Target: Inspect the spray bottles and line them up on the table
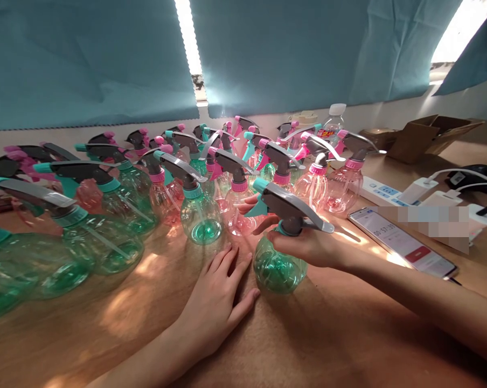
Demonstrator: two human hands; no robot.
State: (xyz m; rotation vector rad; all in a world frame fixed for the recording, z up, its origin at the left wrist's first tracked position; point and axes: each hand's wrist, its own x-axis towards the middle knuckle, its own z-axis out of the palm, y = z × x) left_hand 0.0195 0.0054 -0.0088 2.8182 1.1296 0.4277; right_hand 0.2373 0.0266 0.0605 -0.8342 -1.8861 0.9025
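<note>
Blue curtains [287,54] hang behind the sun-flecked table [308,334]; the right hand [308,247] grips a green spray bottle [279,272] (left hand [219,296] flat, fingers slightly spread).

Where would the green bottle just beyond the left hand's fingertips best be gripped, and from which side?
Probably at the turquoise collar of the green bottle, from the near side: the collar is narrower than the round body below, the bottle stands upright, and pink bottles stand close on either side.
</note>
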